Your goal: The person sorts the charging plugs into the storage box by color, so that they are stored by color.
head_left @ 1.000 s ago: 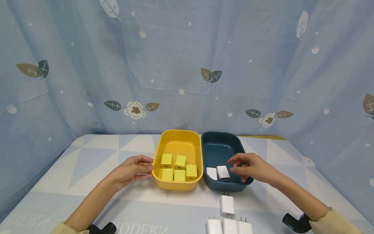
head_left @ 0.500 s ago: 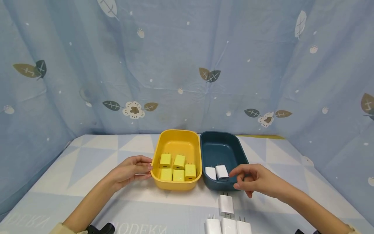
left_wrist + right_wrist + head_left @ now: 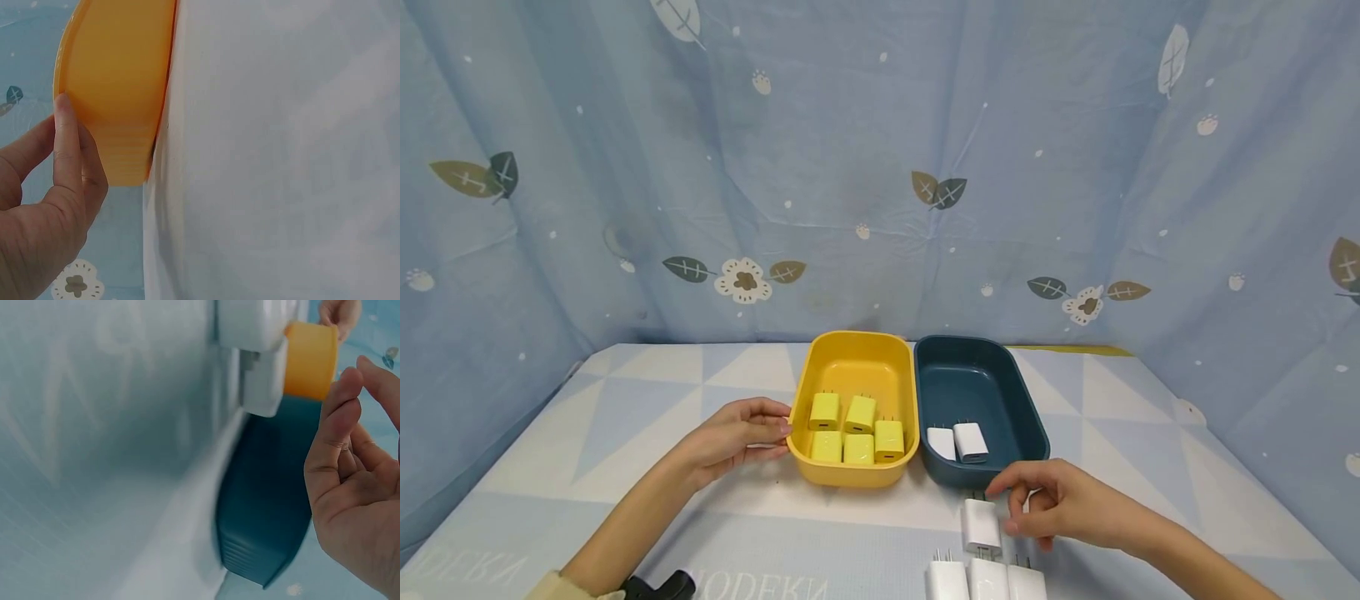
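My left hand (image 3: 735, 437) touches the left side of the yellow bin (image 3: 857, 477), fingertips at its rim; the left wrist view shows the fingers fairly straight against the wall. Inside lie several yellow charger plugs (image 3: 825, 411). My right hand (image 3: 1063, 506) hovers just right of a single white charger plug (image 3: 981, 525), holding nothing, with a gap between thumb and index finger. That plug lies in front of the dark blue bin (image 3: 966, 475), prongs pointing toward it. Two white charger plugs (image 3: 971, 443) sit at the blue bin's near end.
Three more white charger plugs (image 3: 987, 580) lie in a row at the near edge of the view, just in front of the single one. Both bins stand side by side on the patterned cloth (image 3: 647, 417). A blue curtain (image 3: 865, 167) hangs behind and at the sides.
My right hand has moved out of the blue bin, back toward me and down beside the single white charger plug. The left hand has stayed at the yellow bin.
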The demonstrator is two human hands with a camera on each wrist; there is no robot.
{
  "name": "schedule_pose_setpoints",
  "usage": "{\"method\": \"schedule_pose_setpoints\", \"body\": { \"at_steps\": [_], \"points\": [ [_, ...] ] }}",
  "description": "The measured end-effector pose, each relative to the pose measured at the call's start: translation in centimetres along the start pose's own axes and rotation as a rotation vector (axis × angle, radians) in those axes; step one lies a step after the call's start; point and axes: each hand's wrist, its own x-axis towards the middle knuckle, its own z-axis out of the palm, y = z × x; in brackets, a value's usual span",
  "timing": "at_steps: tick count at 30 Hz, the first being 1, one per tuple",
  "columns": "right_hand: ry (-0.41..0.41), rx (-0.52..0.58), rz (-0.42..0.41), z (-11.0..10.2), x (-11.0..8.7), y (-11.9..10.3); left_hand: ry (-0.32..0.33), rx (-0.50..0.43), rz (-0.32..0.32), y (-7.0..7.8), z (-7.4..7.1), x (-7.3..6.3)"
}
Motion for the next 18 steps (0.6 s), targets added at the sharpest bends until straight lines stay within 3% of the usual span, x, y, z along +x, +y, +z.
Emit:
{"method": "schedule_pose_setpoints", "body": {
  "at_steps": [5, 18],
  "points": [
    [0.002, 0.003, 0.044, 0.7, 0.1, 1.0, 0.005, 0.004, -0.005, 0.0, 0.0, 0.0],
    [0.082, -0.163, 0.091, 2.0, 0.1, 1.5, 0.008, -0.003, -0.008, 0.0, 0.0, 0.0]
  ]
}}
